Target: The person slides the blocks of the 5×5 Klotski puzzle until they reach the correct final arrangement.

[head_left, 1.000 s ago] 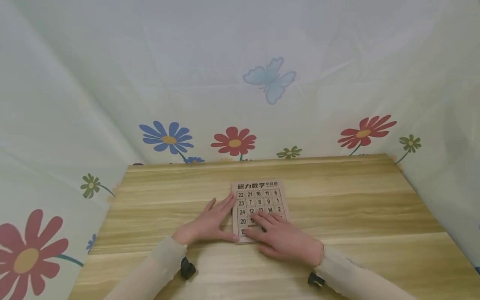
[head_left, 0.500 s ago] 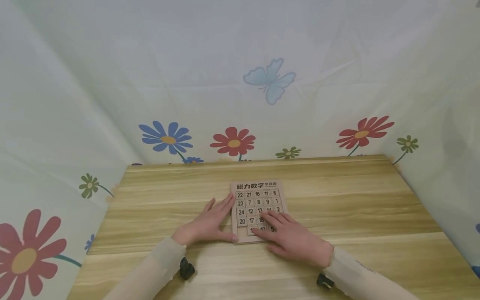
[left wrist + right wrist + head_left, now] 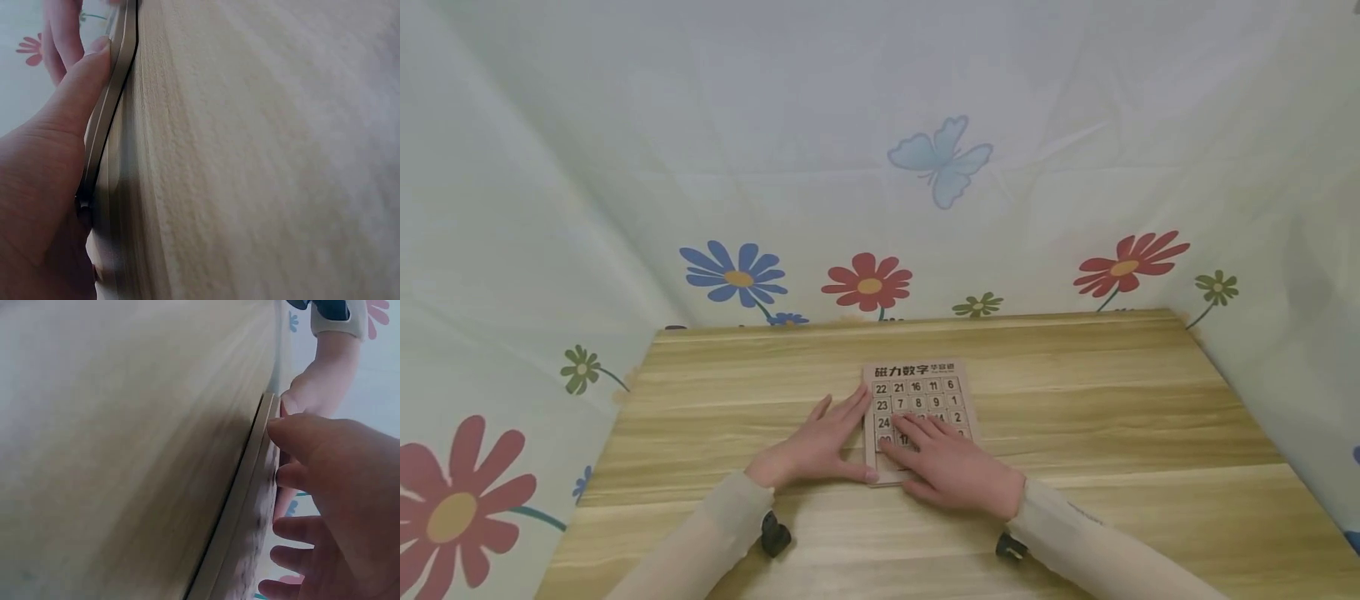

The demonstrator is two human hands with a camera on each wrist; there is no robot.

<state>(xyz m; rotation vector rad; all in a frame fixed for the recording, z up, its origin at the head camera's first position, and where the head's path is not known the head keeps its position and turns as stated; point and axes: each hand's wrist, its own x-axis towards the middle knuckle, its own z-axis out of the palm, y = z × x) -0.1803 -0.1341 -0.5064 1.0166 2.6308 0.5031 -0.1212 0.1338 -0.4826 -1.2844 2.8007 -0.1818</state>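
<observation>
A wooden number sliding puzzle (image 3: 917,371) lies flat on the table, its numbered tiles set in a shallow frame. Along its left edge rests my left hand (image 3: 812,446), fingers near the upper side and thumb at the lower corner; the left wrist view shows that thumb (image 3: 81,84) against the board's edge. My right hand (image 3: 955,468) spreads over the lower rows, a fingertip on tile 20 (image 3: 880,436) at the left. Below this tile is a bare slot at the lower-left corner. The right hand hides most of the bottom row. In the right wrist view its thumb (image 3: 297,431) overlaps the board's near edge.
The wood-grain table (image 3: 737,367) extends around the puzzle on all sides. Behind and beside it hangs a pale cloth (image 3: 1037,225) printed with flowers and a butterfly. A black wrist device (image 3: 775,535) is strapped at each cuff.
The tile 15 slid right from the lower-left corner, leaving a slot there. My right hand went right with it, then moved back left and up to tile 20. The left hand stayed put.
</observation>
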